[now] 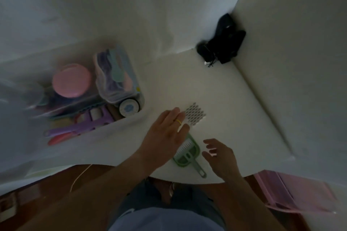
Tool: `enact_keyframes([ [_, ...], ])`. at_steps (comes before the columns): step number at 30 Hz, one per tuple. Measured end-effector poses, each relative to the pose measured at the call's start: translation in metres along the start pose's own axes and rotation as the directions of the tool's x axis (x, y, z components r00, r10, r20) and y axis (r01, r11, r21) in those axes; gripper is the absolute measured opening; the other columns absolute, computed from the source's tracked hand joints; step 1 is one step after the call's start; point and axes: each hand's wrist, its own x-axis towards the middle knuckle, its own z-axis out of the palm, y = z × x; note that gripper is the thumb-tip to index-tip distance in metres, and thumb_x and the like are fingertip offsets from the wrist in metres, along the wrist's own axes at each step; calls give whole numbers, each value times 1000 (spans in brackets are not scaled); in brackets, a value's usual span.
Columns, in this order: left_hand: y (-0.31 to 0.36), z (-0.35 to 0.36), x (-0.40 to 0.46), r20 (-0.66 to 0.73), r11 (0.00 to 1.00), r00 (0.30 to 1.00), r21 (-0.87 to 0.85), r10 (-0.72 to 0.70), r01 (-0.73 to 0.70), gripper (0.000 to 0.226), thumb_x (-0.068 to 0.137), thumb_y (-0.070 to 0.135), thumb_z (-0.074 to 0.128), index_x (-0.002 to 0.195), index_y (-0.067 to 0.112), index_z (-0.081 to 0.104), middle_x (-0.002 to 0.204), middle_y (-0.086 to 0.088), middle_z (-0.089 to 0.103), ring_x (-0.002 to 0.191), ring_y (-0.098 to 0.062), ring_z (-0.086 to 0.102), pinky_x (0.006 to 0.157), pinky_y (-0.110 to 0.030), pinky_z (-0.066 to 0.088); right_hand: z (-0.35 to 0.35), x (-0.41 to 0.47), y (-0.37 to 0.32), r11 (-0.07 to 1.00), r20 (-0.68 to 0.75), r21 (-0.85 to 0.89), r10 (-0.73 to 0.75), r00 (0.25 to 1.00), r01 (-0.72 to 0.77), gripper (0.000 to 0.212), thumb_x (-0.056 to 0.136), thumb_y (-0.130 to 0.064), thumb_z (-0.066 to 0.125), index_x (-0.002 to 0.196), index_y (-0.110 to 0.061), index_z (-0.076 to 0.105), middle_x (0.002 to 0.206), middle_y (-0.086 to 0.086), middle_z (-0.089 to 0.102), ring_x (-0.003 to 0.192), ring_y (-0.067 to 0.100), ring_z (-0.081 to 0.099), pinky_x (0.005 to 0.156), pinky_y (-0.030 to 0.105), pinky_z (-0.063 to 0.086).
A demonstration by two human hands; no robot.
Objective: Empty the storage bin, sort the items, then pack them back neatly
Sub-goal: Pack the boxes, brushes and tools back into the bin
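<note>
A clear storage bin [105, 125] stands at the left of the white table [234, 118]. It holds a pink round lid [72, 80], a clear box of utensils [116, 77], a purple utensil [78, 127] and a round white dial [129, 108]. A grey honeycomb mesh piece [195, 113] lies on the table. My left hand [165, 135] hovers with straight fingers, its fingertips over the mesh's left edge. A small green dustpan with a brush [187, 154] lies near the front edge between my hands. My right hand [220, 157] is beside it, fingers loosely spread, holding nothing.
A black bundle of items [223, 43] sits in the far corner against the white wall. A pink plastic container [293, 191] stands low at the right beyond the table's edge. Brown floor [47, 197] shows below the table's front edge.
</note>
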Motion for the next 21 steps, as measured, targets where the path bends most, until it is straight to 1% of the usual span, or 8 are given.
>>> enact_keyframes([
  [3, 14, 35, -14, 353, 977, 918, -49, -179, 210, 37, 91, 29, 52, 120, 7, 60, 118, -17, 59, 100, -36, 61, 81, -41, 47, 24, 3, 19, 997, 139, 3, 76, 987, -77, 61, 81, -42, 75, 134, -30, 47, 113, -4, 65, 96, 14, 63, 77, 29, 53],
  [6, 21, 74, -33, 750, 777, 481, 68, -453, 626, 58, 98, 48, 42, 140, 9, 34, 130, -13, 46, 111, -31, 53, 88, -38, 47, 46, 9, 26, 994, 206, 81, 55, 977, -73, 67, 82, -44, 73, 137, -24, 40, 116, 0, 67, 99, 19, 65, 73, 27, 51],
  [7, 24, 84, -37, 789, 642, 380, 24, -483, 766, 62, 97, 49, 45, 141, 8, 30, 131, -14, 43, 112, -31, 53, 90, -38, 48, 51, 11, 26, 991, 205, 120, 35, 978, -61, 63, 84, -40, 72, 135, -22, 41, 115, 2, 68, 100, 21, 65, 72, 27, 49],
  [9, 28, 95, -39, 805, 400, 296, -81, -513, 913, 71, 95, 47, 54, 144, 7, 23, 135, -14, 35, 118, -30, 47, 94, -30, 43, 54, 15, 26, 978, 206, 199, 22, 978, -63, 58, 84, -33, 75, 131, -21, 44, 108, -1, 68, 101, 23, 65, 73, 27, 48],
  [13, 29, 81, -36, 743, 234, 328, -233, -584, 944, 64, 90, 42, 66, 139, 11, 39, 131, -9, 38, 117, -20, 47, 94, -22, 42, 25, 11, 18, 952, 230, 295, 16, 973, -86, 58, 78, -31, 81, 126, -31, 49, 87, -5, 69, 82, 19, 69, 65, 35, 57],
  [16, 23, 40, -34, 660, 232, 420, -357, -623, 905, 35, 89, 43, 68, 111, 19, 55, 105, 3, 54, 89, -8, 56, 64, -8, 35, -21, -1, -11, 920, 181, 390, -95, 979, 17, 56, 77, -18, 82, 124, -35, 55, 73, 5, 70, 69, 19, 69, 53, 23, 51],
  [19, 10, -15, -39, 562, 143, 466, -523, -683, 840, 27, 87, 45, 69, 92, 23, 54, 83, 9, 64, 72, -1, 61, 61, -12, 46, -61, -19, -70, 867, 175, 488, -208, 962, 99, 58, 78, -2, 78, 125, -30, 58, 73, 12, 69, 63, 16, 68, 50, 16, 46],
  [21, -2, -51, -45, 497, 14, 463, -670, -734, 742, 26, 86, 37, 73, 92, 18, 58, 81, 1, 70, 75, -11, 69, 70, -33, 59, -72, -26, -115, 840, 183, 518, -293, 938, 161, 58, 78, 2, 76, 125, -27, 59, 75, 14, 68, 60, 14, 65, 49, 16, 45],
])
